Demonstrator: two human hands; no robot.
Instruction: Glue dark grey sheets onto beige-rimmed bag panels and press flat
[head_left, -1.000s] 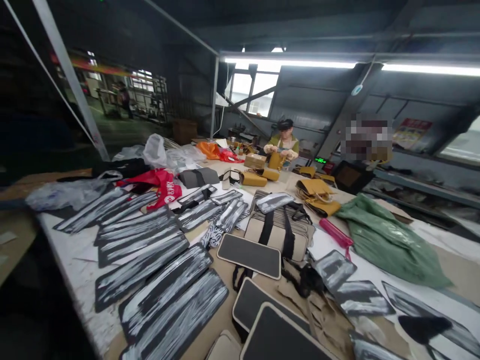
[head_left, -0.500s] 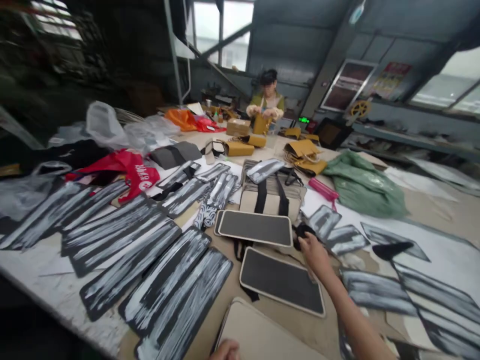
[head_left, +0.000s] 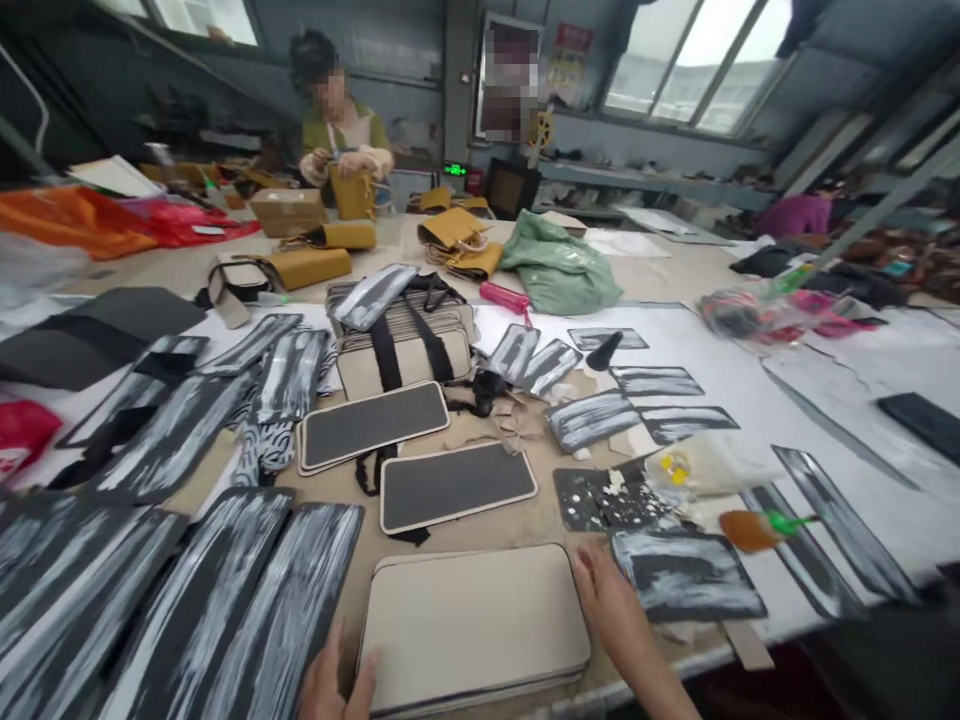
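A stack of beige rounded panels (head_left: 480, 620) lies at the table's near edge, between my two hands. My left hand (head_left: 336, 672) is at its left side, thumb and fingers apart, the thumb by the top panel's edge. My right hand (head_left: 604, 590) rests along the right edge, fingers stretched out and partly hidden from view. Just beyond the stack lies a dark panel with a beige border (head_left: 459, 488). Farther back, a similar dark panel (head_left: 375, 427) lies on another one.
Glue-streaked dark panels (head_left: 300, 600) cover the left side. Beige pieces with black straps (head_left: 405, 350) are piled ahead. On the right lie a glue bottle with a green tip (head_left: 757, 528) and a streaked panel (head_left: 686, 575). A co-worker (head_left: 341, 130) handles a mustard bag across the table.
My right hand has left the black item by the dark panels and come back to the beige stack's right edge. My left hand stays at the stack's left side. The view has swung right.
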